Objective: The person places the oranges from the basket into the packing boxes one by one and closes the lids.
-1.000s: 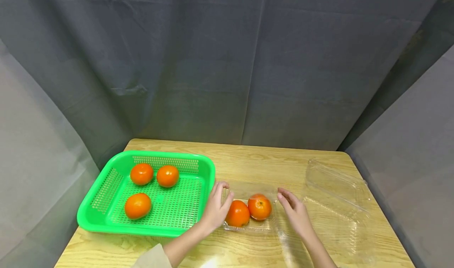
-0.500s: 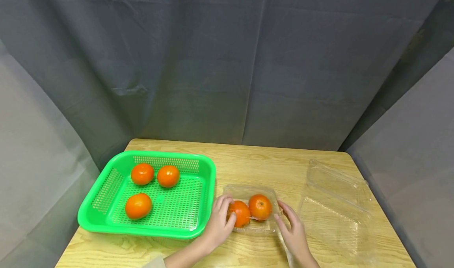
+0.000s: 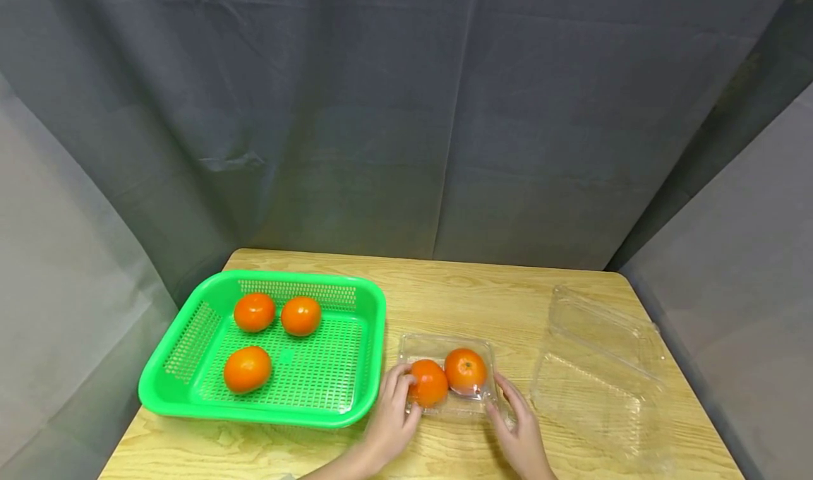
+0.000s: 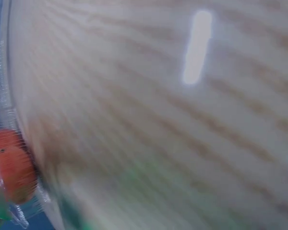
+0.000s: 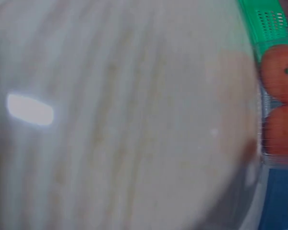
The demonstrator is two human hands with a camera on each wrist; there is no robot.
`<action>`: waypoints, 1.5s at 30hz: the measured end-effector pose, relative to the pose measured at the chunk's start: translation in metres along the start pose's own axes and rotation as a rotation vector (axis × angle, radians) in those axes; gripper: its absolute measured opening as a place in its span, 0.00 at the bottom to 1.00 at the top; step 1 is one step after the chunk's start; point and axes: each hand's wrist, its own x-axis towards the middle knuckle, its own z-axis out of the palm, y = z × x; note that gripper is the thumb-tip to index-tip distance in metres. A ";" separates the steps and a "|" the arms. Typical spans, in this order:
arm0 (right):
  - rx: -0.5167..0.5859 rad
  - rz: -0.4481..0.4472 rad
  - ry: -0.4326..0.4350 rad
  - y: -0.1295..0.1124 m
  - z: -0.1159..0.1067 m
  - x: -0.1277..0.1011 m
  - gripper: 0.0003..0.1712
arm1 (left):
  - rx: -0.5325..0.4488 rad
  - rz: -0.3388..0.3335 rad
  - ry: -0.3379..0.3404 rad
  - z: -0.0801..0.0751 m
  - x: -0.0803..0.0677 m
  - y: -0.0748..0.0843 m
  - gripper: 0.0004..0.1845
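The clear container [image 3: 419, 347] sits on the table [image 3: 457, 289] right of the green basket [image 3: 254, 414] and houses two oranges [image 3: 466, 371]. The left hand [image 3: 390, 416] grips its left end; the right hand [image 3: 519, 423], its right end. The basket holds three further oranges [image 3: 247, 369].

I could not read any text, label, brand, number or sign from where I stood: neither on the green basket [image 3: 241, 415] and the clear plastic box [image 3: 444, 341], nor on the orange fruits [image 3: 466, 370] or the grey curtain [image 3: 356, 113].
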 end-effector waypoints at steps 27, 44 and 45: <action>0.356 0.282 0.014 0.000 0.006 -0.006 0.25 | -0.547 -0.613 -0.057 0.003 -0.016 -0.002 0.25; 0.555 0.688 -0.272 0.005 0.000 -0.003 0.16 | -0.800 -0.788 -0.130 0.000 -0.012 -0.008 0.07; 0.566 0.688 -0.275 0.005 -0.001 -0.003 0.15 | -0.812 -0.793 -0.132 0.000 -0.012 -0.008 0.07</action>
